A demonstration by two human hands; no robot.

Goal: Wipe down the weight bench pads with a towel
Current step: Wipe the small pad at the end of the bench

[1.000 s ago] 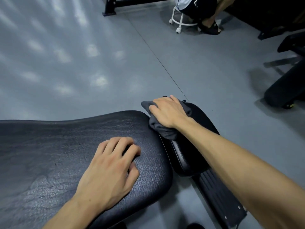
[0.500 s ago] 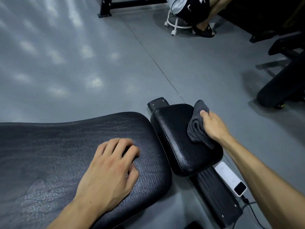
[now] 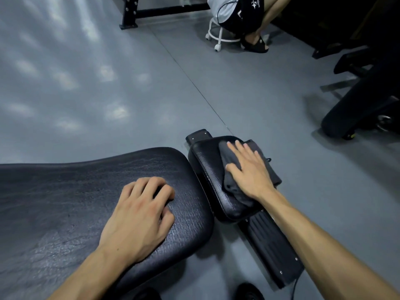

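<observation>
Right hand (image 3: 249,172): flat, fingers straight, pressing folded grey cloth towel (image 3: 230,167) onto small black vinyl pad (image 3: 207,165) | Left hand (image 3: 140,215): loosely curled, empty, bracing on long black pad surface (image 3: 65,191).

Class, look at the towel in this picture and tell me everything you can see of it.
The towel is dark grey, soft cloth, bunched into folds. It lies on the small black bench pad, over that pad's right half, one edge hanging past the pad's right side. The right hand presses it flat with straight, spread fingers. Nothing else touches it.
</observation>
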